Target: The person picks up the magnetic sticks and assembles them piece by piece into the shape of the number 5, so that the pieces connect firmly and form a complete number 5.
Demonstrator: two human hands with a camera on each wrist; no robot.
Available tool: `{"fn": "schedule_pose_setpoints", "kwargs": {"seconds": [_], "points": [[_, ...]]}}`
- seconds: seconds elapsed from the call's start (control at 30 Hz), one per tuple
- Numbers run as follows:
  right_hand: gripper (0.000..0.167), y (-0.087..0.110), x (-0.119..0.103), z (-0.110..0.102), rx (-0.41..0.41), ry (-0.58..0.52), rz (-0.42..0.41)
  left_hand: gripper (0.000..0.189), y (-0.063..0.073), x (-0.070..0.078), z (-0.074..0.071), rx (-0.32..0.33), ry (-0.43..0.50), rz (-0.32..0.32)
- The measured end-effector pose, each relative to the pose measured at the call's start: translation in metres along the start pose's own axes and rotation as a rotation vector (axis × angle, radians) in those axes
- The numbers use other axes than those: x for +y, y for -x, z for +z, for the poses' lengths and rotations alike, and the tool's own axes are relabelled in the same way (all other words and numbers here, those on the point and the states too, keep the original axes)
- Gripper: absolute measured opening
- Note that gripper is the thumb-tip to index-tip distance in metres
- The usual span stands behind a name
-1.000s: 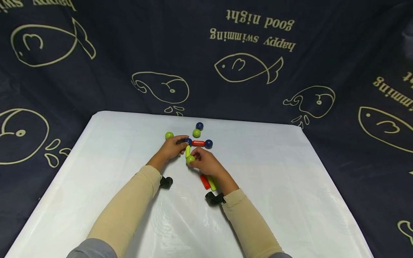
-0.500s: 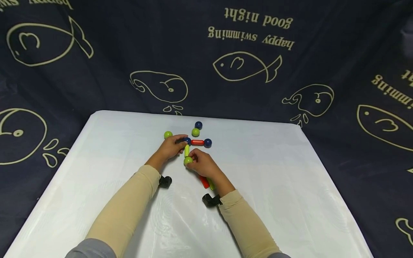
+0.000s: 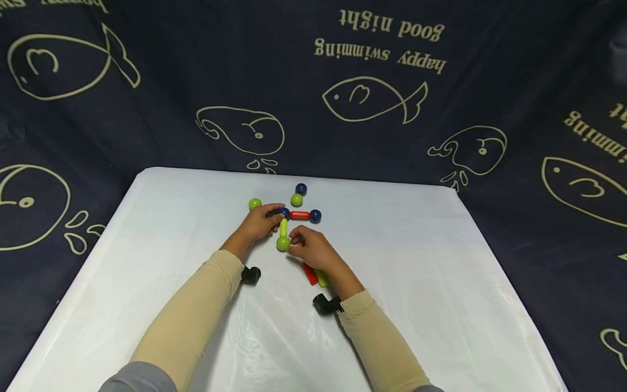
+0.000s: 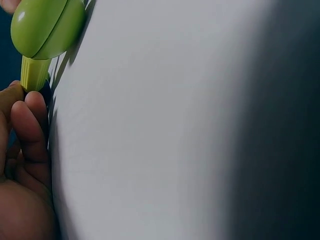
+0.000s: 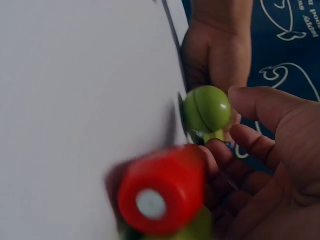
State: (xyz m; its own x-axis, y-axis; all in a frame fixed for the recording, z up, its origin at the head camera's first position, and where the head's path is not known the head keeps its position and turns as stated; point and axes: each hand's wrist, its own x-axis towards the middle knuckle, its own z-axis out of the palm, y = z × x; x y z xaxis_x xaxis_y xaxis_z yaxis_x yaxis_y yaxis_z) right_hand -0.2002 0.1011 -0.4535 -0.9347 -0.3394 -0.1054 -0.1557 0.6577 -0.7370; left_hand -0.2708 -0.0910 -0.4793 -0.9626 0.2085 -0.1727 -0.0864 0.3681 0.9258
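Note:
My left hand [image 3: 257, 222] pinches a dark blue ball [image 3: 285, 213] between thumb and index finger, at the corner of an L of magnetic pieces. To its right a red rod [image 3: 300, 215] leads to a second blue ball [image 3: 315, 216]. Toward me a yellow-green rod [image 3: 283, 228] ends in a green ball [image 3: 283, 243]. Beside that ball is my right hand [image 3: 313, 247], fingers loosely bent and nothing gripped. In the right wrist view its thumb [image 5: 257, 105] lies close by the green ball [image 5: 207, 109]. Left fingers cover part of the corner ball.
Behind the L lie a loose green ball [image 3: 296, 200] and a blue ball [image 3: 301, 189]. Another green ball [image 3: 254, 203] sits beyond my left hand. Under my right wrist lie a red rod [image 3: 309, 274] and a yellow-green rod [image 3: 321, 278] on the white table [image 3: 416, 283].
My right hand has let go of the green ball and drawn slightly right. The green ball and its rod have swung slightly left. My left hand keeps its place at the blue ball.

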Motion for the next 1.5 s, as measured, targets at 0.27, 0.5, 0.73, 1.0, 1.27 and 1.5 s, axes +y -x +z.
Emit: {"fn": "schedule_pose_setpoints", "kwargs": {"seconds": [0.27, 0.5, 0.73, 1.0, 1.27, 1.5], "points": [[0.023, 0.026, -0.001, -0.017, -0.018, 0.04, -0.07, 0.041, 0.001, 0.001, -0.002, 0.002, -0.009, 0.004], [0.02, 0.051, 0.0, -0.017, -0.035, 0.064, -0.132, 0.054, 0.005, 0.002, -0.004, 0.031, 0.048, -0.02], [0.019, 0.063, 0.003, -0.012, 0.037, 0.177, -0.151, 0.053, 0.038, 0.004, -0.003, 0.057, 0.033, -0.029], [0.022, 0.067, 0.009, -0.007, 0.083, 0.291, -0.162, 0.051, 0.068, 0.003, 0.012, 0.009, -0.118, 0.093], [0.027, 0.07, 0.011, -0.006, 0.091, 0.297, -0.177, 0.041, 0.079, -0.007, 0.027, 0.085, -0.218, 0.196], [0.029, 0.072, 0.012, 0.002, 0.079, 0.383, -0.207, 0.037, 0.087, -0.015, 0.027, 0.134, -0.219, 0.208]]}}
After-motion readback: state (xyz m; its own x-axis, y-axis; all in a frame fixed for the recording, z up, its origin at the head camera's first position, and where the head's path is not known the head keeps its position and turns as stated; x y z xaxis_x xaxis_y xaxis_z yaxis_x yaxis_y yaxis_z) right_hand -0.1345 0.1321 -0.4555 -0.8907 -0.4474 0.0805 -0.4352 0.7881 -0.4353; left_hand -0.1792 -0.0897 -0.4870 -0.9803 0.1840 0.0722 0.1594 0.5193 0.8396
